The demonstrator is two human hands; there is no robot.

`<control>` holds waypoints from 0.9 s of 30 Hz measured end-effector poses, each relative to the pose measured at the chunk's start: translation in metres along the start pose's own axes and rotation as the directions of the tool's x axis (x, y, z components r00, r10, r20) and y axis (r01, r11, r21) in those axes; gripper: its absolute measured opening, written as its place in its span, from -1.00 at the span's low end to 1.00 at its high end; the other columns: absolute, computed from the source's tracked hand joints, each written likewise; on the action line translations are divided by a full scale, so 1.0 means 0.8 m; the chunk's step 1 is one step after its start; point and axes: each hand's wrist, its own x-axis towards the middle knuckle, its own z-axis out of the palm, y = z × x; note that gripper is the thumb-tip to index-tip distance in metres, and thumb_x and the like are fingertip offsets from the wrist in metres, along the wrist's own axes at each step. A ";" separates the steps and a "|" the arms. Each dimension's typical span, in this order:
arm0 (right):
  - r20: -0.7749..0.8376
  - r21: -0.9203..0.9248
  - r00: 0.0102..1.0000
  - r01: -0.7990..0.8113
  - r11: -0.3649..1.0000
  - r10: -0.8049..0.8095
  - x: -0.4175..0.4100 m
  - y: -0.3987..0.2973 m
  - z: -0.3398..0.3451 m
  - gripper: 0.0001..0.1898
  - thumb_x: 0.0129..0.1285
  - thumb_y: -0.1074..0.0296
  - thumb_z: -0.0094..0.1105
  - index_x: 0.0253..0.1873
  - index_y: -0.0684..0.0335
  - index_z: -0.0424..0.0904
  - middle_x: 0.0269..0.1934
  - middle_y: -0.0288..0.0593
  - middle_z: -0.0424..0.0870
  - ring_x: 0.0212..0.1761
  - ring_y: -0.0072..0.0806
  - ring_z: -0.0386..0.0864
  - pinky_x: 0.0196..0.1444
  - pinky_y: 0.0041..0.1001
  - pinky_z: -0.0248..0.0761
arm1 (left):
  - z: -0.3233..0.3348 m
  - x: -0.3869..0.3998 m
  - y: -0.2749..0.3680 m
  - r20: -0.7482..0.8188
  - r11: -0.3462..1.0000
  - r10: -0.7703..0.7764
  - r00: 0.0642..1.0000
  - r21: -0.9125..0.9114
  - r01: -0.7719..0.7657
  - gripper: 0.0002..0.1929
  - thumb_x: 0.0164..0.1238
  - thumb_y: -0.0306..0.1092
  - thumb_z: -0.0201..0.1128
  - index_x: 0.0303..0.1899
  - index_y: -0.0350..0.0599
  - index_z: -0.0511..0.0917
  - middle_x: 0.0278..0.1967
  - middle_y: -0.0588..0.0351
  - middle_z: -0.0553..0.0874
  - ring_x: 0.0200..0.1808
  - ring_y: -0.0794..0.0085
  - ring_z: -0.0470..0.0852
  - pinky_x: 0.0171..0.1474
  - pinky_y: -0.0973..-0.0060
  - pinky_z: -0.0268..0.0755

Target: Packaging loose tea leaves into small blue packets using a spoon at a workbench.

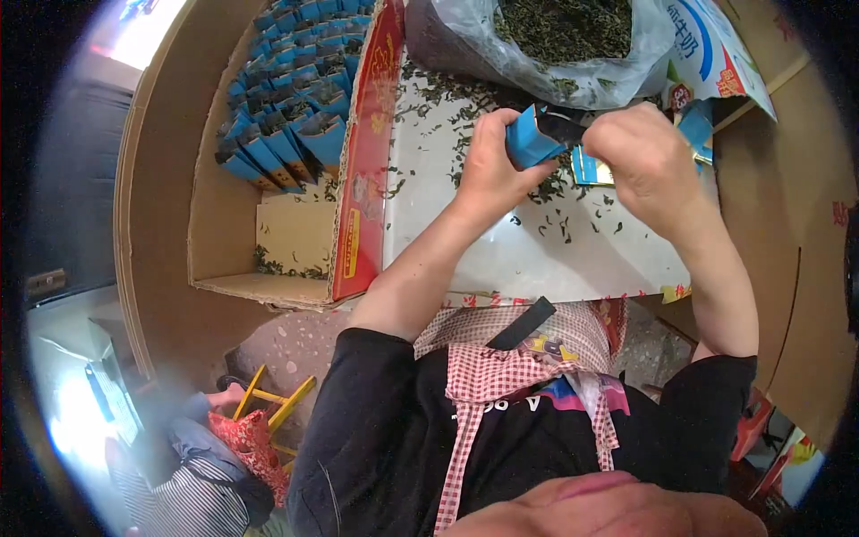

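My left hand (493, 161) grips a small blue packet (530, 142) with its mouth tilted to the right. At that mouth is a black scoop or spoon-like tool (560, 127), with my right hand (637, 148) closed on its end. Just above both hands stands a clear plastic bag (463, 40) of dried tea-like leaves (564, 30). Another blue and gold packet (590, 168) lies on the white work surface (496, 262), partly hidden behind my right hand. Loose leaves are scattered around.
At the left, a cardboard box (265, 288) with a red side holds rows of filled blue packets (302, 80). A printed milk carton box (725, 54) stands at the upper right beside cardboard walls. Another person (194, 490) is at the lower left, near a yellow stool (288, 403).
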 end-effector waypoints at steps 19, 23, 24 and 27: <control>-0.219 -0.079 0.836 -0.529 0.845 0.503 0.019 0.130 0.064 -0.88 0.27 0.35 0.16 -0.19 0.26 0.56 -0.40 -0.07 0.65 -0.40 -0.28 0.60 -0.30 -0.41 0.42 | -0.001 0.002 0.004 0.019 0.996 -0.050 0.999 -0.067 0.051 -0.34 -0.15 -0.36 0.55 0.02 -0.22 0.35 -0.10 -0.06 0.46 -0.03 0.12 0.48 0.03 0.31 0.40; -0.184 0.104 0.826 -0.523 0.846 0.533 0.051 0.136 0.106 -0.86 0.24 0.34 0.19 -0.21 0.27 0.58 -0.42 -0.03 0.65 -0.41 -0.23 0.63 -0.34 -0.37 0.44 | -0.002 0.002 0.004 0.008 0.996 -0.060 0.998 -0.067 0.060 -0.35 -0.15 -0.36 0.55 0.02 -0.22 0.34 -0.11 -0.05 0.46 -0.04 0.13 0.48 0.03 0.31 0.40; -0.152 0.312 0.726 -0.609 0.729 0.671 0.059 0.136 0.110 -0.86 0.24 0.35 0.18 -0.22 0.29 0.59 -0.43 -0.08 0.67 -0.43 -0.33 0.64 -0.36 -0.42 0.46 | -0.001 0.002 0.001 0.007 0.995 -0.060 0.998 -0.085 0.061 -0.35 -0.14 -0.36 0.54 0.01 -0.22 0.34 -0.11 -0.05 0.46 -0.04 0.13 0.47 0.03 0.31 0.40; -0.081 0.558 0.581 -0.647 0.520 0.810 0.069 0.145 0.123 -0.86 0.25 0.36 0.18 -0.24 0.33 0.60 -0.43 -0.16 0.68 -0.46 -0.49 0.64 -0.38 -0.52 0.48 | 0.002 0.002 -0.002 0.009 0.995 -0.054 0.998 -0.089 0.055 -0.35 -0.14 -0.35 0.54 0.02 -0.22 0.34 -0.10 -0.05 0.45 -0.04 0.14 0.47 0.03 0.32 0.40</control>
